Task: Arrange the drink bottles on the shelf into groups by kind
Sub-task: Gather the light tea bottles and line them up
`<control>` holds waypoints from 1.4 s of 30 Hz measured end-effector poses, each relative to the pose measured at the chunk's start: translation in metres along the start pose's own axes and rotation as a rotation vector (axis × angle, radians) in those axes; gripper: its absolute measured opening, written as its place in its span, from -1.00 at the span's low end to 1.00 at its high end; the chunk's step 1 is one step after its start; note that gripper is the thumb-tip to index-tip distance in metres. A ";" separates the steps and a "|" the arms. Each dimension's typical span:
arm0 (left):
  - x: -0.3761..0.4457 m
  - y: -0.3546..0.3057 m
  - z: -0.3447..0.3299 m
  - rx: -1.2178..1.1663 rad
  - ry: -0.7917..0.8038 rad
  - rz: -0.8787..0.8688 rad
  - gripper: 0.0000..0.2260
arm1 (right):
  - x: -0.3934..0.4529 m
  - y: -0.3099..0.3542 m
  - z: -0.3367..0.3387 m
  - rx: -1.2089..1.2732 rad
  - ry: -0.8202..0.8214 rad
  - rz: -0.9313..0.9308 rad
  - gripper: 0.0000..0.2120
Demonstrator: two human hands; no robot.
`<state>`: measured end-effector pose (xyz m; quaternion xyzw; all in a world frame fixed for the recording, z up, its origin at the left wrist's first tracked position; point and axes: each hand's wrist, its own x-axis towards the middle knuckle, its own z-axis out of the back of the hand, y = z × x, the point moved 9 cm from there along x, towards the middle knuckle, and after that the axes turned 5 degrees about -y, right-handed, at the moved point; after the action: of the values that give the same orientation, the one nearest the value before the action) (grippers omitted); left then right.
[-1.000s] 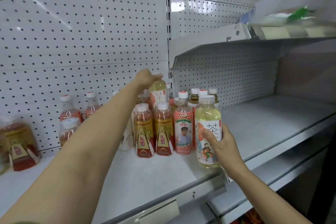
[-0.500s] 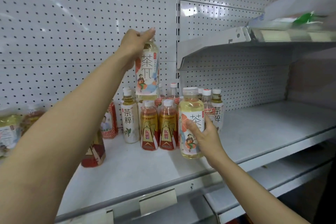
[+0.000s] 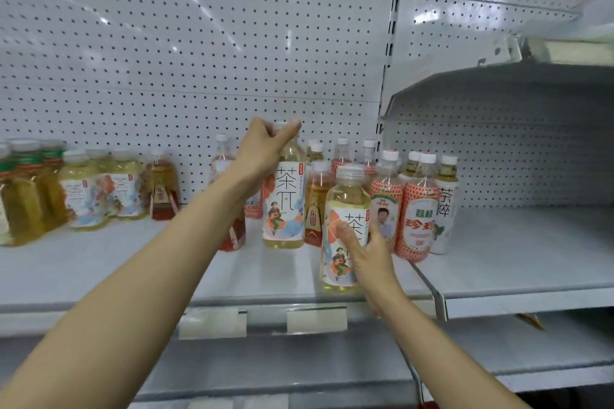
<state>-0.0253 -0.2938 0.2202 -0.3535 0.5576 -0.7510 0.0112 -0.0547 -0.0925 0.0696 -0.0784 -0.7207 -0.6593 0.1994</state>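
My left hand grips the cap end of a pale yellow tea bottle with a white illustrated label, held upright just above the shelf. My right hand holds a second tea bottle of the same kind by its body, near the shelf's front edge. Behind them stand amber bottles with gold labels, red-patterned bottles and a white-labelled bottle. At the left stand more of the same tea bottles, green-capped bottles and another amber bottle.
A pegboard wall backs the shelf. A neighbouring shelf bay lies to the right, under an upper shelf. Two price-tag holders hang from the front rail. A lower shelf sits below.
My left hand has brought its tea bottle down from high against the pegboard to just above the shelf. My view has swung left, so the bottles at the left now show.
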 end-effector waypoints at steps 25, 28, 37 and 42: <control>-0.039 0.122 0.330 0.077 -0.312 0.192 -0.46 | -0.076 -0.007 -0.286 0.156 0.083 -0.070 -0.44; -0.035 0.131 0.358 0.107 -0.319 0.198 -0.39 | -0.076 -0.012 -0.318 0.138 0.103 -0.090 -0.53; -0.014 0.166 0.406 0.121 -0.427 0.140 -0.65 | -0.040 -0.036 -0.382 0.097 0.173 -0.110 -0.51; -0.001 0.182 0.419 0.139 -0.460 0.135 -0.62 | -0.011 -0.052 -0.414 0.090 0.221 -0.129 -0.46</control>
<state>0.1348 -0.7094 0.1198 -0.4753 0.5098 -0.6849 0.2123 0.0124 -0.5034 0.0386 0.0501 -0.7266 -0.6424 0.2383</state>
